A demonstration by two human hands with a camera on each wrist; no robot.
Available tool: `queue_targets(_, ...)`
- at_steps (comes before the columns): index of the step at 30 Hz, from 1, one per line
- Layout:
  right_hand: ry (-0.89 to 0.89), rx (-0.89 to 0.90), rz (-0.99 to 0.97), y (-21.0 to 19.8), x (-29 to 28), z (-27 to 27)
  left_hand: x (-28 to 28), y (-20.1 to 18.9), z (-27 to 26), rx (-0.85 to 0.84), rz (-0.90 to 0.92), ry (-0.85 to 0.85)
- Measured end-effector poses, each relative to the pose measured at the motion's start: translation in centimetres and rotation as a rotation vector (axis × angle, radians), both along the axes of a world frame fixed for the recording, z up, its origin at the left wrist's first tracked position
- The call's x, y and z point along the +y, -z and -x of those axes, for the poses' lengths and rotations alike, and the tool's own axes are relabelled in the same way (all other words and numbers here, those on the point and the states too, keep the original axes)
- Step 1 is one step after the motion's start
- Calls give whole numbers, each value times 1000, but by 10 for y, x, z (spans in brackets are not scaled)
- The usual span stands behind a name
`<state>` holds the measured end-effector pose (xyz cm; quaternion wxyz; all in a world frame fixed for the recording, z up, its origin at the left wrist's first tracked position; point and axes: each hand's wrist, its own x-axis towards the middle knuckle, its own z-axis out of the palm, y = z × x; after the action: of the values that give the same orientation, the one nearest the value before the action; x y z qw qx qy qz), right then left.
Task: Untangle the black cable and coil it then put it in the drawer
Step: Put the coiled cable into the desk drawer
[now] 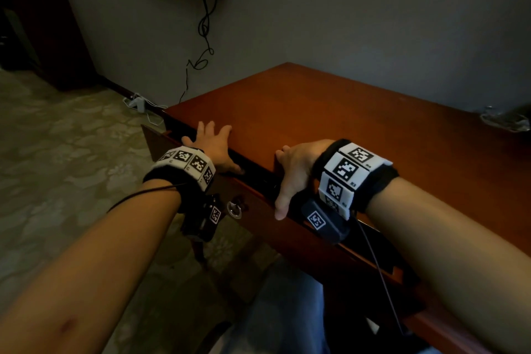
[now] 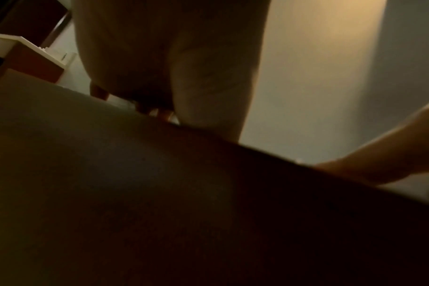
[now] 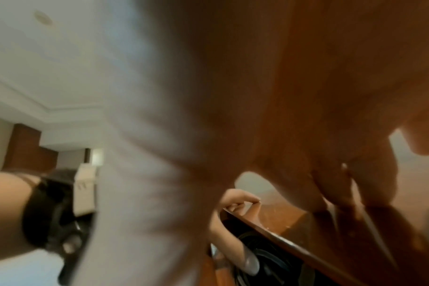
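On the left, the left hand [image 1: 214, 146] lies on the front edge of the wooden desk [image 1: 330, 112], fingers [image 1: 207, 129] spread apart and flat, thumb down at the gap above the drawer [image 1: 253, 195]. The drawer stands slightly out, a metal key ring [image 1: 234, 210] hanging on its front. In the right wrist view, the black cable [image 3: 265, 255] lies coiled inside the drawer. To the right, the right hand [image 1: 296, 175] rests on the desk edge, fingers loosely apart, thumb pointing down over the drawer front, holding nothing.
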<state>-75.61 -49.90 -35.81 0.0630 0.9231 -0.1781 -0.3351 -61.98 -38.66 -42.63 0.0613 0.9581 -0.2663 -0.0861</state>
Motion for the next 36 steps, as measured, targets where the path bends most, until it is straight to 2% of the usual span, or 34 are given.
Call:
queue_targets(2, -6, -17, -100, -6, -4, 8, -3, 3, -2, -12, -6, -1)
queue_targets(4, 4, -98, -338, -19, -12, 20, -4, 2, -5, -10, 2, 3)
queue_targets(6, 66, -254, -636, -27, -19, 24, -5, 0, -8, -9, -1, 6)
queue_targets(8, 114, -314, -788, -30, -16, 22, -6, -1, -10, -4, -9, 4)
queue_targets(14, 152, -199, -683, -25, -2, 14, -10, -1, -6, -34, -16, -26)
queue_targets(19, 5, -121, -504, -22, 5, 20, -20, 5, 4, -95, -24, -89)
queue_targets(22, 2, -51, -455, -18, 12, 16, -29, 7, 11, -69, -63, -120)
queue_targets(25, 15, -20, -466, -15, 8, 9, -30, -2, 13, 16, -118, -99)
queue_targets(27, 20, -40, -496, -14, 0, 10, -23, -21, 15, 115, -138, 24)
queue_targets(30, 150, -244, -772, -9, -12, 15, -9, -57, 22, 387, -115, 284)
queue_targets(31, 212, -325, -874, -8, -14, 16, -7, -63, 24, 473, -115, 322)
queue_targets(32, 228, -409, -888, -7, -18, 18, -8, -65, 26, 515, -151, 348)
queue_targets(34, 141, -488, -633, -10, -23, 19, -14, -60, 33, 436, -305, 400)
queue_targets(36, 60, -350, -307, -9, -20, 22, -24, -45, 36, 267, -438, 435)
